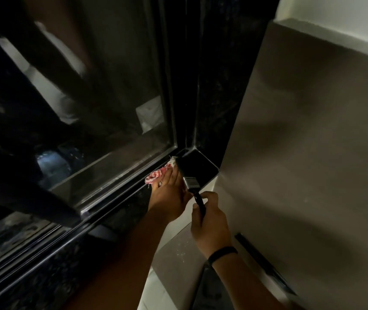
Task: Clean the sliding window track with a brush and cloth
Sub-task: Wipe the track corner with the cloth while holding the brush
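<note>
A dark sliding window track [120,186] runs diagonally along the bottom of a glass pane [89,108]. My left hand [167,193] presses a red-and-white checked cloth [157,175] onto the track near its right-hand corner. Only the cloth's edge shows past my fingers. My right hand [209,222] grips the black handle of a flat paint brush [189,180]. The brush has a silver ferrule and dark bristles, which point up toward the corner of the dark stone sill [203,166], just right of the cloth.
A grey wall [312,153] stands close on the right. The black window frame post [189,74] rises from the corner. A black band sits on my right wrist [222,253]. Pale floor tiles [174,253] lie below the sill. The scene is dim.
</note>
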